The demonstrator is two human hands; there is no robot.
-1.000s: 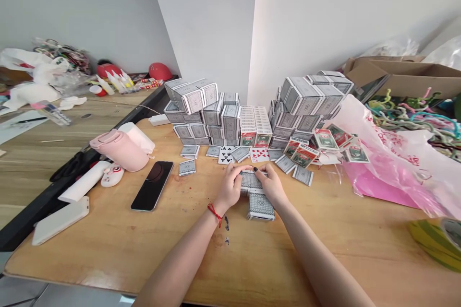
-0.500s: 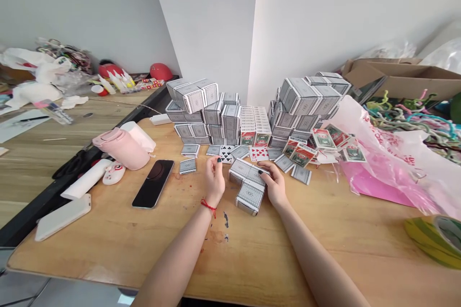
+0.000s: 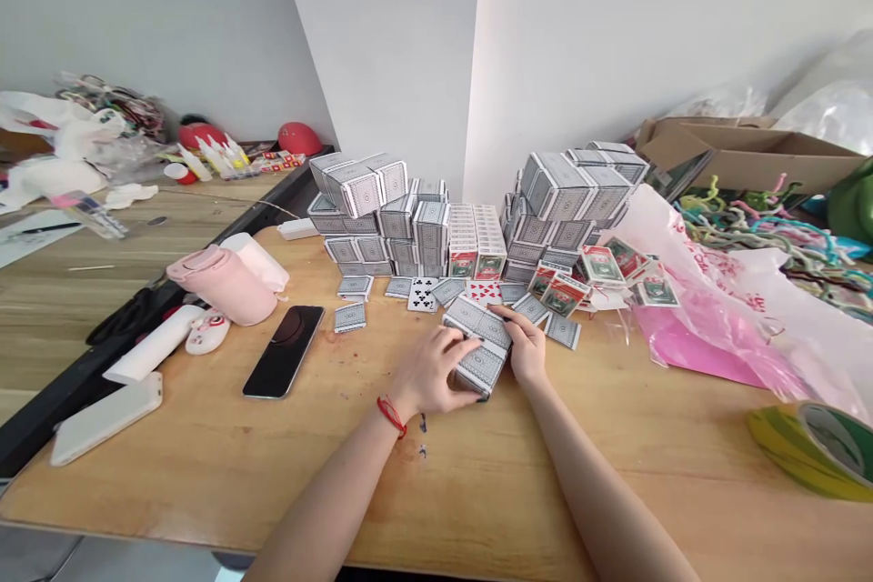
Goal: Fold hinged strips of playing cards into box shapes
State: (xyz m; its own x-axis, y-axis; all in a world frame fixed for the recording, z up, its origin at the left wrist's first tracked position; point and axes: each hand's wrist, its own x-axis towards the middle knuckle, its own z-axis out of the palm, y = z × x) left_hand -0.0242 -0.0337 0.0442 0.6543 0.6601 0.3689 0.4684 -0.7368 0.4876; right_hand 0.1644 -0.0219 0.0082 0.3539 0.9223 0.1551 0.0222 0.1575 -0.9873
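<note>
Two grey-backed card decks (image 3: 481, 341) lie pressed together on the wooden table (image 3: 477, 491), tilted to the right. My left hand (image 3: 432, 373) is curled over their near left side. On their right side, my right hand (image 3: 527, 349) grips them with fingers closed. Just beyond them lie several small piles of cards (image 3: 351, 316), with a black seven of clubs (image 3: 421, 295) and a red hearts card (image 3: 483, 290) face up. Behind those rise stacks of grey decks (image 3: 382, 214) and red-and-green boxed decks (image 3: 477, 245).
A black phone (image 3: 284, 350), a pink bottle (image 3: 218, 284), a white roll (image 3: 150, 350) and a white case (image 3: 102, 418) lie at the left. A pink plastic bag (image 3: 716, 300) and a tape roll (image 3: 818, 450) sit at the right. A cardboard box (image 3: 743, 155) stands behind.
My left hand, lifted off half a second ago, has come back down onto the near left of the decks. The two decks shifted slightly and stay tilted, with my right hand still on them.
</note>
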